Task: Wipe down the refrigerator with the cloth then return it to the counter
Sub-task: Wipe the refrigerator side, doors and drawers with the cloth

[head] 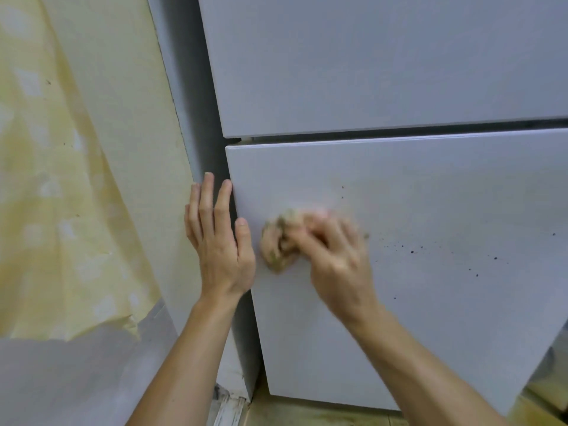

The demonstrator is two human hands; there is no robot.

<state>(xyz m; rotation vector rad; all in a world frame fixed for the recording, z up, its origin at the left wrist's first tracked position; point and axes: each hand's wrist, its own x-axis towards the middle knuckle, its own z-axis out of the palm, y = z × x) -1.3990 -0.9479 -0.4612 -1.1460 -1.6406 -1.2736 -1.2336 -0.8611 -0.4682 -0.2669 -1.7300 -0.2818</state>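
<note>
While the right hand (335, 256) rubs the cloth (278, 244), bunched under its curled fingers, on the lower refrigerator door (415, 210), the left hand (219, 238), fingers straight, steadies the edge. Firm overlapping strokes should reach the dark specks (408, 247) rightward.

Off to the left, a yellowed, blotchy wall (70, 179) with its covering peeling low down. Grubby floor (295, 416) below, soft even light.
</note>
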